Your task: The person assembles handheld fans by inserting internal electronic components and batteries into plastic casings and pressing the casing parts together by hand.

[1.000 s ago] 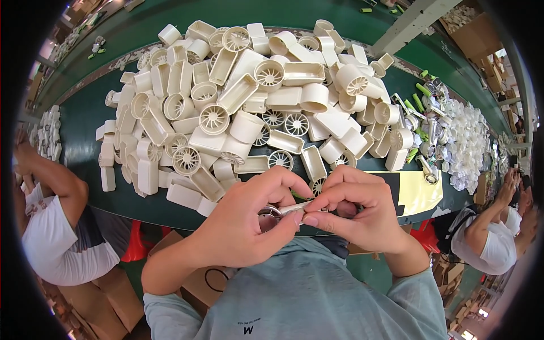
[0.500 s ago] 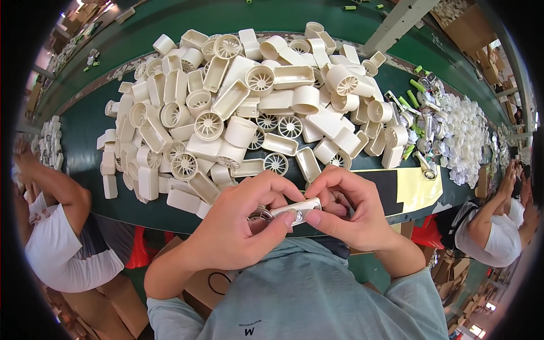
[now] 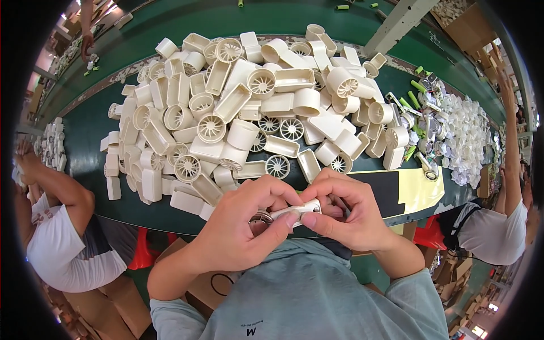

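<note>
Close to the table's near edge, I hold a small white plastic part [image 3: 311, 207] with a round, shiny metallic end [image 3: 260, 217]. My left hand [image 3: 241, 221] is closed round the metallic end, its thumb pressed along the part's near face. At the other end, my right hand [image 3: 352, 218] pinches the white body between thumb and fingers. Both thumb tips almost meet on it and cover much of its middle. Just beyond my hands lies a big heap of cream plastic housings [image 3: 306, 102], each with a round, spoked cup joined to a boxy handle.
Right of the heap lie green cylindrical cells [image 3: 418, 86] with metallic parts, then a pile of translucent white pieces [image 3: 462, 127]. A yellow and black sheet [image 3: 420, 191] lies on the dark green table [image 3: 85, 164]. Co-workers sit at left [image 3: 71, 243] and right [image 3: 490, 235].
My right thumb has slid left along the part, over its grey patch. The right co-worker has raised an arm. Another person's hand has come into view at the far upper left.
</note>
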Tool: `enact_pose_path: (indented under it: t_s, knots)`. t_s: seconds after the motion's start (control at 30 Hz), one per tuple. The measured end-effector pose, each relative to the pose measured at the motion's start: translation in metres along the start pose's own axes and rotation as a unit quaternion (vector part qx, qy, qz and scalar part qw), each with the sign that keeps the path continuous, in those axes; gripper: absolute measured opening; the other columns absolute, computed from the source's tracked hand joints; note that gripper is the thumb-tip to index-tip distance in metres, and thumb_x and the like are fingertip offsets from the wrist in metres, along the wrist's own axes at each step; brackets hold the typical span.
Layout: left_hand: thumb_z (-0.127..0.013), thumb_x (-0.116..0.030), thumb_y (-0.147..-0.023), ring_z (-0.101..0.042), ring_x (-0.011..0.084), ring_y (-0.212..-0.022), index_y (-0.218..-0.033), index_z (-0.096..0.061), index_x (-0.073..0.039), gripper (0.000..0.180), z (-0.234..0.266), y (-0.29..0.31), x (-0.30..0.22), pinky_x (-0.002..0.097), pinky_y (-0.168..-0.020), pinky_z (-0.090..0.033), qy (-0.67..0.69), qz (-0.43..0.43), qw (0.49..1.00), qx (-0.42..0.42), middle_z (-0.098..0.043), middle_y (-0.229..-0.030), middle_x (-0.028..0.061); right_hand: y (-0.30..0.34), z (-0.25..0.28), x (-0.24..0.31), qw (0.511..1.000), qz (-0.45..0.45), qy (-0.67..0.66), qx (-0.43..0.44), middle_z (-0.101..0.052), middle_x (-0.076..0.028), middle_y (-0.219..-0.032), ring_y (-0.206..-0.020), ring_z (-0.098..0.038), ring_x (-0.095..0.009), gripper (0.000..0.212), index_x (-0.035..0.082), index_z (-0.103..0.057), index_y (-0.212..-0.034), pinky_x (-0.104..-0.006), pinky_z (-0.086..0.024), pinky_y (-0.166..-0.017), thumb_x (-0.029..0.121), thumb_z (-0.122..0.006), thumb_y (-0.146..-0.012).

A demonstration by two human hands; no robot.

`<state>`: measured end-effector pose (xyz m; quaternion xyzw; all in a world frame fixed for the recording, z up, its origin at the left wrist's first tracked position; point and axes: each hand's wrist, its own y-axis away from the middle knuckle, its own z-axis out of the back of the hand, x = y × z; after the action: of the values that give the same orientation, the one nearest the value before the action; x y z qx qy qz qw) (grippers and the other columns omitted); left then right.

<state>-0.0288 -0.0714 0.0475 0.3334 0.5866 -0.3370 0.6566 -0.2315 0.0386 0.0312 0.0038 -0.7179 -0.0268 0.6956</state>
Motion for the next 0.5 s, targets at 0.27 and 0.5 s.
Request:
enact_pose_path:
  t_s: [0.27, 0.5]
  knots:
    - [-0.064, -0.006, -0.097, -0.061, 0.0067, -0.074, -0.119, -0.057, -0.002, 0.023, -0.0005, 0.0019, -0.0004, 0.0211, -0.057, -0.045, 0.025, 0.008, 1.000, 0.013, -0.064, -0.083, 0.0022, -0.0047, 0.0050, -0.0040, 0.997, -0.040, -0.048, 0.039, -0.053, 0.003, -0.089, -0.063, -0.033, -0.002, 0.024, 0.001, -0.073, -0.111, -0.0204, -0.025, -0.059, 0.004, -0.079, -0.087]
    - [-0.070, -0.007, -0.092, -0.060, 0.0074, -0.078, -0.119, -0.059, -0.003, 0.029, 0.0003, 0.0066, 0.0016, 0.0231, -0.062, -0.048, 0.053, 0.023, 0.998, 0.035, -0.064, -0.091, 0.0031, -0.0050, 0.0050, -0.0051, 0.999, 0.007, 0.008, 0.052, -0.049, 0.005, -0.083, -0.060, -0.031, -0.003, 0.023, 0.005, -0.074, -0.111, -0.0222, -0.025, -0.056, 0.004, -0.078, -0.088]
